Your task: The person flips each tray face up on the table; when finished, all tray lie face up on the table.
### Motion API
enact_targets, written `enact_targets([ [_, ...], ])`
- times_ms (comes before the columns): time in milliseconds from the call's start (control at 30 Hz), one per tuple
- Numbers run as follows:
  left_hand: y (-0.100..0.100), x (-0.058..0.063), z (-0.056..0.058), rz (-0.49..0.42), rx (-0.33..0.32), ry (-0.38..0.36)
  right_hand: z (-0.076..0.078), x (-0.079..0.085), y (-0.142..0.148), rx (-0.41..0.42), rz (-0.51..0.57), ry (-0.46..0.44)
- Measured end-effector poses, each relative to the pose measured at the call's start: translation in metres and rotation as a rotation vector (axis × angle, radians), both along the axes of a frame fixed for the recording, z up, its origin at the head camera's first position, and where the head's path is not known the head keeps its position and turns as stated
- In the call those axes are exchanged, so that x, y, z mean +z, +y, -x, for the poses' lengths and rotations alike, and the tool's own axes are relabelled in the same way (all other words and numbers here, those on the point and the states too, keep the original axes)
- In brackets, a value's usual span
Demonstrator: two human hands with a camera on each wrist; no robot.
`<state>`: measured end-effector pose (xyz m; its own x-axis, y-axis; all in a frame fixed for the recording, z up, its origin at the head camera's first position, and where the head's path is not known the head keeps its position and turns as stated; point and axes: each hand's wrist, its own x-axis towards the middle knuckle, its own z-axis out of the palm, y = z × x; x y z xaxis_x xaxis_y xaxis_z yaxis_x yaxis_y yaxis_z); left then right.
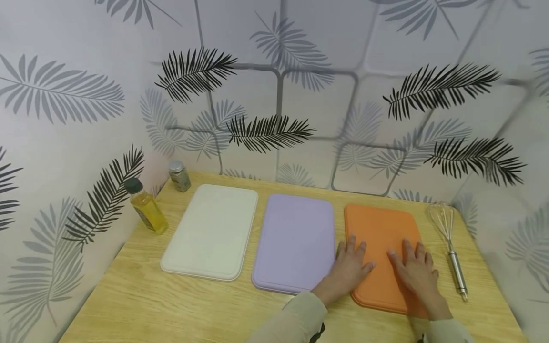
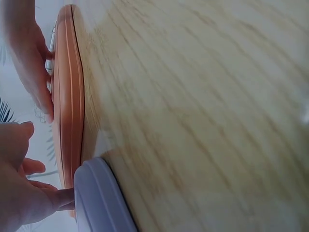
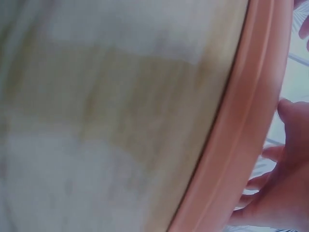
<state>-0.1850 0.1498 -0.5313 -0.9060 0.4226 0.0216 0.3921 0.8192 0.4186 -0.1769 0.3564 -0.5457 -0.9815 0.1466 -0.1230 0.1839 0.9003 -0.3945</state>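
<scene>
Three flat rectangular boards with rounded corners lie in a row in the head view: white [image 1: 210, 231], purple [image 1: 296, 243] and orange [image 1: 377, 228]. My left hand [image 1: 346, 270] reaches over the gap between purple and orange, its fingers spread and its thumb over the orange board's left part. In the left wrist view its fingers [image 2: 60, 197] overlap the corner of the purple board [image 2: 99, 198]. Over the right half of the orange board, my right hand [image 1: 417, 275] has its fingers spread. The right wrist view shows its fingertips at the orange board [image 3: 241, 140], whose side looks thick and ridged.
A wire whisk [image 1: 452, 259] lies right of the orange board. At the left stand a bottle of yellow oil [image 1: 148, 209] with a dark cap and a small grey-lidded jar [image 1: 180, 178]. Leaf-patterned walls [image 1: 309, 105] border the wooden table [image 1: 171, 309] behind and at both sides.
</scene>
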Motion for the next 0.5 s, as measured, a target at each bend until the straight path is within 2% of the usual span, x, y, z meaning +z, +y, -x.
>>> enact_targets([
  [233,0.003,-0.003,-0.001,0.020,-0.014,-0.054,0.006,-0.001,0.006,0.037,-0.010,0.001],
  [500,0.009,-0.001,-0.003,0.070,-0.028,-0.046,0.005,0.018,0.005,0.035,0.039,-0.041],
])
